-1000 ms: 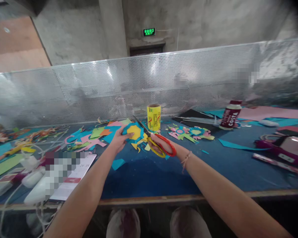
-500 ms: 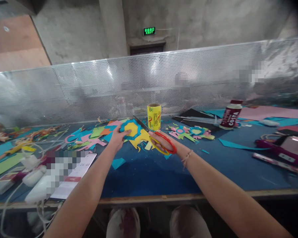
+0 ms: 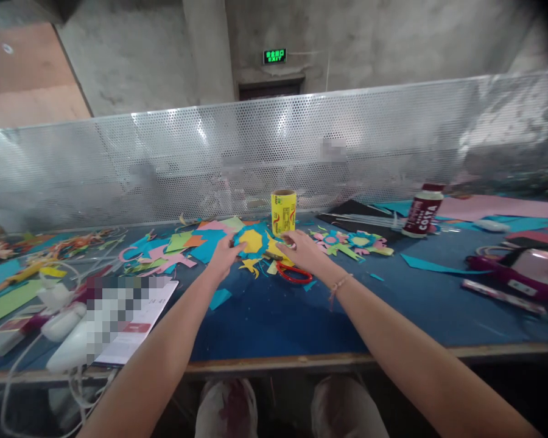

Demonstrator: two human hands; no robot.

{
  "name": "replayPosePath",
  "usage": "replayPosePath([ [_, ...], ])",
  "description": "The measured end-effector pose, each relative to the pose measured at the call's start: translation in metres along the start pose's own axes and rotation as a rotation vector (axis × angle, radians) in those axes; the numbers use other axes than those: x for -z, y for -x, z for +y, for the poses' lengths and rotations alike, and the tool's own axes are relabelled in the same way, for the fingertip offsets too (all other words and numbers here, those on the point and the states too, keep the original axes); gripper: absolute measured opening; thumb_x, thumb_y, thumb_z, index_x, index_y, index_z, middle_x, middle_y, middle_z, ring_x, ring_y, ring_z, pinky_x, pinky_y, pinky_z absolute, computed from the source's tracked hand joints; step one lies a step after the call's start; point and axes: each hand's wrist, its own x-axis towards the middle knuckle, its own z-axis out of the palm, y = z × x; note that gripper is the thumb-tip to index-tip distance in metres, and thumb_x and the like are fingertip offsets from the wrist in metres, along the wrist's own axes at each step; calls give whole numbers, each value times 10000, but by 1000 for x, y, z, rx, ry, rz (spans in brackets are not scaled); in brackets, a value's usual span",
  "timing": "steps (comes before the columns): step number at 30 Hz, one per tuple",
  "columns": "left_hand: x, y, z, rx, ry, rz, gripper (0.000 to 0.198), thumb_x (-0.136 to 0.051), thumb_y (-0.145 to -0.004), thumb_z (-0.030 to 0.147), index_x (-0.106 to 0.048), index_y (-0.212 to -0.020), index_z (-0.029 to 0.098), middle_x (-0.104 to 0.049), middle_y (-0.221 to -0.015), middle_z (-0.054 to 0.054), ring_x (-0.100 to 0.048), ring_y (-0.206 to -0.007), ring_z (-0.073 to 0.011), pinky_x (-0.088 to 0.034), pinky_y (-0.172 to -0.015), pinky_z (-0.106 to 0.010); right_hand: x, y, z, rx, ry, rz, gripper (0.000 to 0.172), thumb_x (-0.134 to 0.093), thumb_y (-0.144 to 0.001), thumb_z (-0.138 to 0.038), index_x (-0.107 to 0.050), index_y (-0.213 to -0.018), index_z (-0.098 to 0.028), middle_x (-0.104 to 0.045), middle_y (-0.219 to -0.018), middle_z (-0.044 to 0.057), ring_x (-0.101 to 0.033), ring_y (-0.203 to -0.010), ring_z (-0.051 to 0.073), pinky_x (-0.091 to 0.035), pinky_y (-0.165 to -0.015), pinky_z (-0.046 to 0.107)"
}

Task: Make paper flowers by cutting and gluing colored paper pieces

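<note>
Paper flower (image 3: 252,241), blue w/ yellow centre, mid-table; L hand (image 3: 226,254) has its left edge pinched btwn thumb & fingers, so that bit's hidden. Scissors (image 3: 296,281) just right of it, by R hand (image 3: 307,250): red loop clear, blades hard to make out amid yellow scraps (image 3: 251,266). R fingers curled, can't tell if holding anything. Yellow roll (image 3: 284,213) just behind, base partly covered by R hand. Lower L, pixelation hides part of white screen (image 3: 134,340).
</note>
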Motion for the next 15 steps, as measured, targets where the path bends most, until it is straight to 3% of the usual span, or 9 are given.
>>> replayPosePath([
  [4, -7, 6, -1, 5, -57, -66, 517, -715, -581, 232, -567, -1074, 185, -593, -786, -22, -568, -695, -131, -466, -544, -203, -13, -4, -8, -87, -441, -27, 350, -501, -762, -399, -557, -1003, -150, -604, -918, 91, -571, -760, 148, -454, -653, 275],
  [11, -10, 11, -2, 38, 3, -237, 556, -753, -539, 266, -579, -1061, 188, -592, -731, -8, -553, -647, -117, -452, -566, -220, -12, -1, -16, -217, -800, -16, 311, -565, -676, -470, -576, -684, -160, -502, -586, -18, -425, -511, 79, -329, -459, 218],
  [15, -12, 10, -3, 12, -2, -143, 490, -728, -573, 353, -606, -1007, 161, -598, -717, -20, -548, -629, -120, -418, -518, -203, -15, -2, -12, -251, -945, -5, 293, -633, -608, -449, -597, -639, -160, -542, -619, 5, -465, -563, 95, -361, -492, 221],
])
